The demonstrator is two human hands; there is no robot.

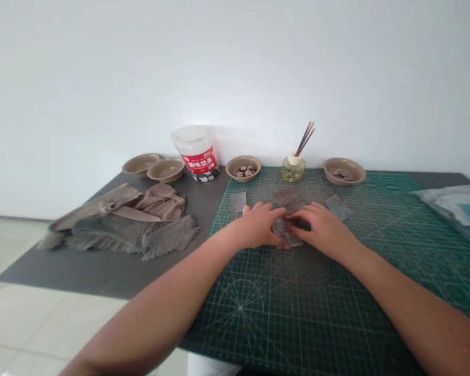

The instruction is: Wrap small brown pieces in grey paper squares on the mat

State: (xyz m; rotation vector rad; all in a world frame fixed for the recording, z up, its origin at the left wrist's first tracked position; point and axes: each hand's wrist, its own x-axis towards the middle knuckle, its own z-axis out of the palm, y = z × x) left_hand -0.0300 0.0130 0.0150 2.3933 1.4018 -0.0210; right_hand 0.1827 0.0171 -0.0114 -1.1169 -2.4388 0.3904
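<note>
My left hand [262, 225] and my right hand [324, 228] meet over the green cutting mat [258, 297]. Their bent fingers and thumbs close on a small clear plastic bag [281, 225], which they partly cover. Below it, by my left thumb, shows another pale, see-through piece [292, 239]; I cannot tell whether it is part of the same bag. Just beyond my fingertips lies a brownish flat square [288, 199] with dark marks. A small clear bag [237, 202] rests left of my hands, and a similar bag [339, 207] lies to the right.
Along the wall stand two brown bowls [166, 169] at left, a red-labelled plastic tub [199, 156], a bowl of small brownish pieces [243, 168], a reed diffuser [293, 167] and another filled bowl [344, 171]. Brown and grey cloths [129, 232] lie left. A plastic package [458, 206] lies right.
</note>
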